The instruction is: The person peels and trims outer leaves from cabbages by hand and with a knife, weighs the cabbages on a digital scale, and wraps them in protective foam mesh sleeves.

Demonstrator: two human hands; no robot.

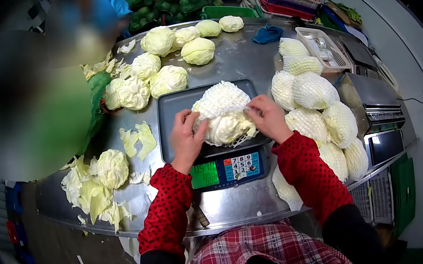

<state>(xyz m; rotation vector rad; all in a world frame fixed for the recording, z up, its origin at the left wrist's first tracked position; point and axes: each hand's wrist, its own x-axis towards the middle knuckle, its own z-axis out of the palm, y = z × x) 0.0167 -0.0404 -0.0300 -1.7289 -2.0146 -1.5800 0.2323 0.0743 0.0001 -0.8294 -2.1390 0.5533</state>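
A cabbage (230, 127) partly covered by a white foam net (222, 98) rests on the grey pan (169, 105) of a digital scale. At its left side, my left hand (187, 136) pinches the net's edge. On the opposite side my right hand (269, 117) has its fingers closed on the net as well. The net covers the far part of the cabbage, while pale leaves show on the near side. Below the pan, the scale's green display (204, 175) is lit beside its keypad (242, 166).
Bare cabbages (158, 41) lie at the back left, net-covered ones (315, 91) at the right. Loose leaves (93, 194) and another cabbage (113, 168) are at the left. A blue cloth (267, 33), a white basket (323, 49) and a knife handle (200, 215) rest on the metal table (233, 58).
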